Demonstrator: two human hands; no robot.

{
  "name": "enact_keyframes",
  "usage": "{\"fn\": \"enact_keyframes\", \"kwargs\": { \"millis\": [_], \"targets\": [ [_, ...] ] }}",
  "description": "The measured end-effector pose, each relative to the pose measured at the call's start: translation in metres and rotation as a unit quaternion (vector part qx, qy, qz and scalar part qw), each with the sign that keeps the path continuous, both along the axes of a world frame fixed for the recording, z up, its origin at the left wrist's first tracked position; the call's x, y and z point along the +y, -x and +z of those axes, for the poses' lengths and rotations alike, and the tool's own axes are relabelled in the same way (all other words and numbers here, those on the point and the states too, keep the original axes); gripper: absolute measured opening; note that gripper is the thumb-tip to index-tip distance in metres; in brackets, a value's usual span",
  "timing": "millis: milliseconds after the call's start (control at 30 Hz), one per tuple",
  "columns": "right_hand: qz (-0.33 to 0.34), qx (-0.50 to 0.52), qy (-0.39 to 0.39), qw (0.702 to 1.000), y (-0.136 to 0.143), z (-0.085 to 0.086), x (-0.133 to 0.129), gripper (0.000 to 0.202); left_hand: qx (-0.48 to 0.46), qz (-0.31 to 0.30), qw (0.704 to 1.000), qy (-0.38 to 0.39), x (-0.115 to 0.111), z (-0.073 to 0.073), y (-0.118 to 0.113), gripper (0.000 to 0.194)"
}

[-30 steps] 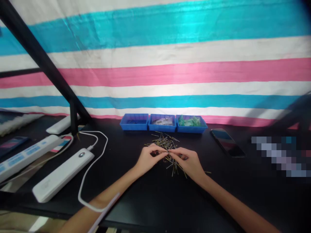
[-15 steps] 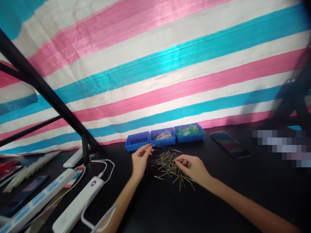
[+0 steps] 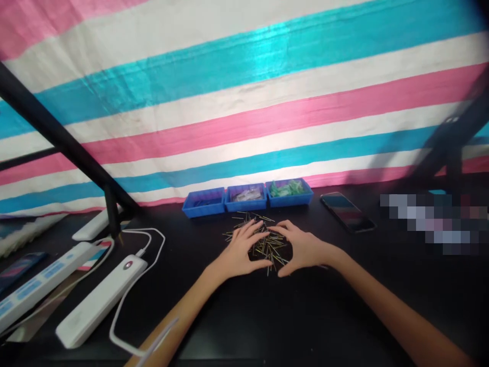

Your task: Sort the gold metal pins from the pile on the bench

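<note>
A loose pile of thin metallic sticks [image 3: 268, 245] lies on the black table. My left hand [image 3: 243, 251] is at the pile's left side, its fingers spread over the sticks and its thumb apart. On the right side my right hand [image 3: 298, 248] curves around the pile, thumb and fingers apart. Behind the pile stand three blue trays in a row: the left one [image 3: 204, 210] holds a few dark pieces, the middle one [image 3: 246, 205] clear pieces, the right one [image 3: 290, 199] green pieces.
A phone [image 3: 348, 212] lies at the right. White power strips [image 3: 101, 300] with a looping white cable [image 3: 118, 311] are at the left, near a black metal frame [image 3: 80, 155]. A striped sheet [image 3: 244, 112] hangs behind the table.
Both hands have opened from closed finger poses and now curve around the pile from either side. My left hand has come down and inward; the pile looks more compact. The view has shifted.
</note>
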State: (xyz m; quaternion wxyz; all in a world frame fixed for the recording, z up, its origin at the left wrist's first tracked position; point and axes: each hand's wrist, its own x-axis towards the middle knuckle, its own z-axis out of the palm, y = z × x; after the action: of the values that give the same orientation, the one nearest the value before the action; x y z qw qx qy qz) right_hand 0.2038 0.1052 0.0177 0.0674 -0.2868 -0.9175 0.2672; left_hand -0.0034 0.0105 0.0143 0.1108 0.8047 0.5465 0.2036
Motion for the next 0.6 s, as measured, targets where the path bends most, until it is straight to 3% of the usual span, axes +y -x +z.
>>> {"fn": "enact_keyframes", "kwargs": {
  "millis": [100, 233, 400, 600],
  "targets": [
    [0.004, -0.024, -0.001, 1.0, -0.003, -0.003, 0.003, 0.103, 0.008, -0.017, 1.0, 0.017, -0.006, -0.01, -0.007, 0.066],
    [-0.027, 0.01, -0.026, 0.999, 0.007, -0.007, 0.0, 0.069, 0.006, 0.003, 1.0, -0.006, -0.007, -0.018, -0.008, 0.045],
    [-0.078, 0.069, -0.073, 0.992, 0.023, -0.02, -0.005, 0.031, 0.003, 0.039, 0.999, -0.037, -0.003, -0.022, -0.003, 0.037],
    [-0.163, 0.139, -0.085, 0.973, 0.028, -0.028, -0.008, 0.022, 0.026, 0.08, 0.993, -0.083, 0.006, -0.024, 0.014, 0.027]
  ]
}}
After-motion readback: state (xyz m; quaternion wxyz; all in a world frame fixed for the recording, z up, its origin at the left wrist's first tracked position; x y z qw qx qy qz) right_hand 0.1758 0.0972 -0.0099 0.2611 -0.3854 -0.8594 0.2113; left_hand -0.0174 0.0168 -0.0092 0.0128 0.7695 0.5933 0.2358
